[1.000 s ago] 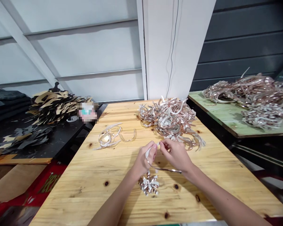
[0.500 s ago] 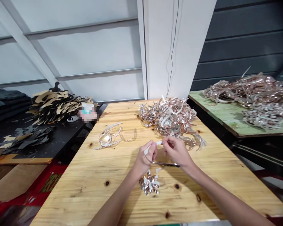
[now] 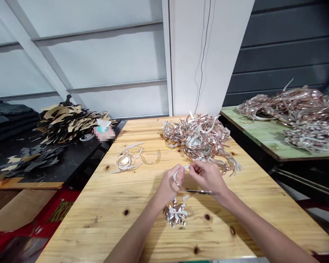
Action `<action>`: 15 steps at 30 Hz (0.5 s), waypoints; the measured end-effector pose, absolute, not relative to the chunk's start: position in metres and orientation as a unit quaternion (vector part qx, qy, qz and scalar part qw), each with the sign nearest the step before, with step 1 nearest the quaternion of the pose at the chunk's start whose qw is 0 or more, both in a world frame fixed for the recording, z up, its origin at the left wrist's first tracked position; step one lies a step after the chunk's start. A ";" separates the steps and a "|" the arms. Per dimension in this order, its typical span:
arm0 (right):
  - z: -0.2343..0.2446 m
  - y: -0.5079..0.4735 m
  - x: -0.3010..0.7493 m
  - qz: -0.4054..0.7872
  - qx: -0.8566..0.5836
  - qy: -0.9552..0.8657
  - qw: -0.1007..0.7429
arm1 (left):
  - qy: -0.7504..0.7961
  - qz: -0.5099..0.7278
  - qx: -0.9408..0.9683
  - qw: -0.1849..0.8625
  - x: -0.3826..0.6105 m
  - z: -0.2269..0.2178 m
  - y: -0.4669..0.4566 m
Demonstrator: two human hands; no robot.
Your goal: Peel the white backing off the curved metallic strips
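Observation:
Both hands pinch one thin strip (image 3: 192,190), white on one face and shiny metallic on the other, above the middle of the wooden table. My left hand (image 3: 171,181) is closed round it, thumb on top. Close by on the right, my right hand (image 3: 208,177) grips the white end between thumb and fingers. From the left hand the strip loops down and runs to the right under the right wrist. Below the hands lies a small heap of short shiny cut pieces (image 3: 176,214). Just beyond them sits a big tangle of rose-gold strips (image 3: 203,137).
Several loose strips (image 3: 128,159) lie on the table's left. On a black table (image 3: 71,160) at left are stacked tan and black cut-outs (image 3: 68,122). A green-topped table (image 3: 259,137) at right bears more shiny strips (image 3: 296,106). A wall stands behind.
The view has shifted slightly. Both hands keep their hold on the strip, and its loop by my left hand has bent a little differently.

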State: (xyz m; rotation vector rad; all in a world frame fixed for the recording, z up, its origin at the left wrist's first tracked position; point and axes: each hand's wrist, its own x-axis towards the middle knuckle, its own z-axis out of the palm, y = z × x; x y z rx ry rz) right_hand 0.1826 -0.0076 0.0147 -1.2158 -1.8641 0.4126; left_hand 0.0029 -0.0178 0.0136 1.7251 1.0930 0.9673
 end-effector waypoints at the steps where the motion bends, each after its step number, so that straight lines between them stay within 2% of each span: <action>1: 0.014 -0.008 0.182 0.158 -0.498 -0.738 0.428 | 0.439 0.381 0.696 0.422 0.004 0.014 -0.018; 4: 0.013 -0.008 0.180 0.213 -0.526 -0.689 0.451 | 0.438 0.383 0.695 0.422 0.007 0.015 -0.019; 11: 0.003 0.005 0.175 0.584 -0.438 -0.472 0.495 | 0.431 0.454 0.584 0.517 0.012 0.005 -0.011; 15: 0.000 0.004 0.172 0.631 -0.374 -0.434 0.524 | 0.480 0.428 0.553 0.531 0.012 0.000 -0.005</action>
